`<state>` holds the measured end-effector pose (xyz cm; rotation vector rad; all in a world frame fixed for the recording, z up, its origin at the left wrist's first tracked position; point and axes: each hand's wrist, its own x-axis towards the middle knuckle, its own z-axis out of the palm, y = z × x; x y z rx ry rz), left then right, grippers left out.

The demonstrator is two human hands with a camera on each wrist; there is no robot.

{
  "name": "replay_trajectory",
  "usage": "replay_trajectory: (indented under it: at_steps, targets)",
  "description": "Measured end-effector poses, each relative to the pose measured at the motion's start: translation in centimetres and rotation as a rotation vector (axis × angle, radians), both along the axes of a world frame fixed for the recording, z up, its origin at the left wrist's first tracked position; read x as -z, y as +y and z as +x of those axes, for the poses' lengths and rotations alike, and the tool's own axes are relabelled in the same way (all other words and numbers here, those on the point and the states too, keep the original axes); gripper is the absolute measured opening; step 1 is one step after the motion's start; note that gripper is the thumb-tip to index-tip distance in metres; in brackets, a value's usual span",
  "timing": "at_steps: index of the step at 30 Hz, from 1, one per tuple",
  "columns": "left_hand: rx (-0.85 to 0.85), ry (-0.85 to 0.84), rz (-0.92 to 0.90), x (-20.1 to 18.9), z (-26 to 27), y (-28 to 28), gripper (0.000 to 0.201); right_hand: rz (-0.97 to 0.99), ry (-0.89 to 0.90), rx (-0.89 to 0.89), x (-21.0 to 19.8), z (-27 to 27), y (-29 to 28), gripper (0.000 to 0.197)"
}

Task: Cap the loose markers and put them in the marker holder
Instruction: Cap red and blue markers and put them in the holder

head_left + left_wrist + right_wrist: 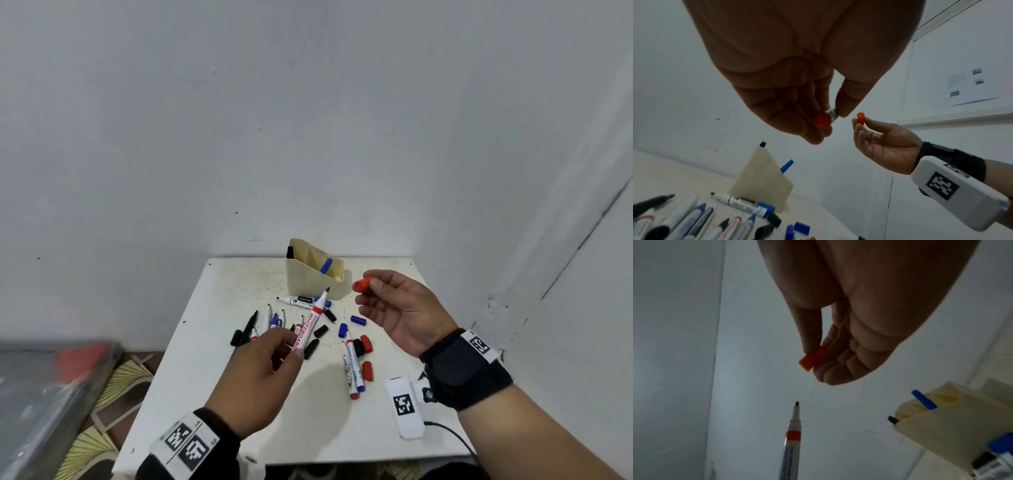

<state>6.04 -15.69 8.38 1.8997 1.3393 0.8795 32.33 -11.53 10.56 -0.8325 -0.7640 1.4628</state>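
Note:
My left hand point(289, 346) grips an uncapped red whiteboard marker point(310, 323) by its lower barrel, tip pointing up and away; the same red marker point(792, 439) rises into the right wrist view. My right hand point(368, 291) pinches a red cap point(363, 284) between thumb and fingers, up and to the right of the tip, apart from it. The red cap point(813, 359) shows its open end down-left. The cream marker holder point(313, 274) stands at the table's back with a blue-capped marker point(326, 266) and a black one in it.
Several uncapped markers point(265, 322) and loose black, blue and red caps point(366, 344) lie on the white table point(212, 394) in front of the holder. Two markers point(352, 370) lie right of centre. Walls close off the back and right. Patterned floor lies left.

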Motion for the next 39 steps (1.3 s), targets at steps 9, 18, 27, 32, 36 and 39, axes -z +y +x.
replay_trajectory:
  at_steps: [9,18,27,32,36,39]
  targets:
    - [0.051,-0.002,0.136,-3.3,-1.4,-2.9,0.014,0.151,-0.070,0.013,-3.6,-2.7,-1.5,0.037]
    - [0.054,-0.028,0.135,-3.3,-2.1,-3.5,0.016,0.232,-0.320,0.018,-4.2,-1.8,-2.4,0.032]
    - [0.075,-0.007,0.185,-3.8,-0.6,-3.4,0.015,0.273,-0.349,-0.053,-4.4,-0.6,-3.4,0.021]
    - [0.081,0.010,0.193,-3.9,-0.4,-3.4,0.015,0.281,-0.308,-0.044,-4.9,-0.7,-3.6,0.025]
    - [0.076,0.026,0.194,-3.9,-0.5,-3.5,0.014,0.286,-0.302,-0.052,-5.4,-0.7,-3.9,0.031]
    - [0.077,0.027,0.199,-4.0,-0.7,-3.6,0.014,0.281,-0.360,-0.052,-5.5,-0.7,-3.9,0.034]
